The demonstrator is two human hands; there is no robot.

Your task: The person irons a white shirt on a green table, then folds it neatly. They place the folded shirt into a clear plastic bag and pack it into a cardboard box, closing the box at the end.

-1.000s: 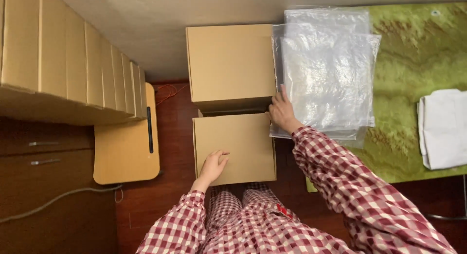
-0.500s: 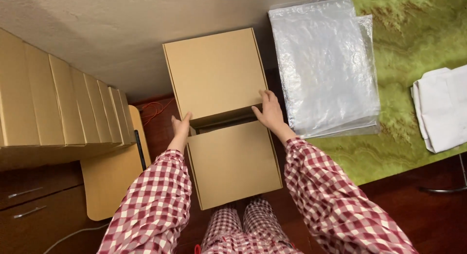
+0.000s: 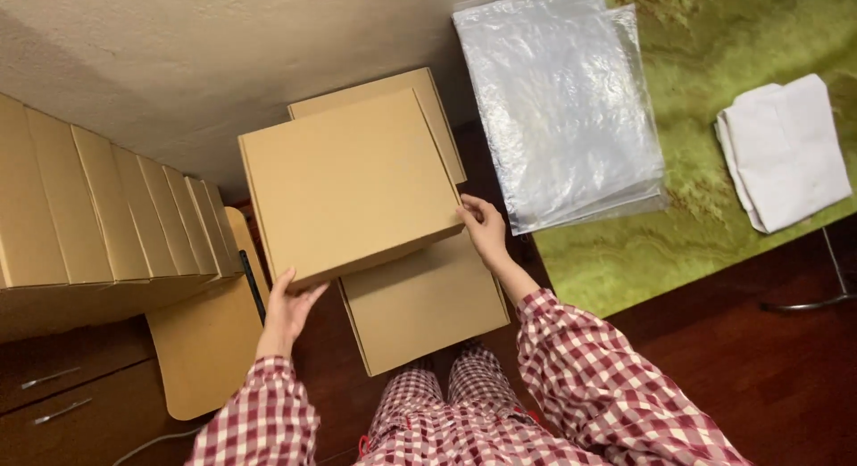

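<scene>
A flat brown cardboard box (image 3: 348,185) is lifted in front of me, held at two edges. My left hand (image 3: 288,310) grips its near left corner from below. My right hand (image 3: 485,227) holds its right edge. Under it lie two more cardboard boxes: one (image 3: 428,301) close to my knees and another (image 3: 437,104) partly hidden behind the lifted box. Both of my sleeves are red and white check.
A row of several upright cardboard boxes (image 3: 98,207) stands at the left over a wooden cabinet (image 3: 62,386). A stack of clear plastic bags (image 3: 562,100) and folded white cloth (image 3: 786,149) lie on a green table (image 3: 714,243) at the right.
Both hands have taken the far box and raised it toward me; it now hangs above the other boxes. One second ago my right hand was at the plastic bags.
</scene>
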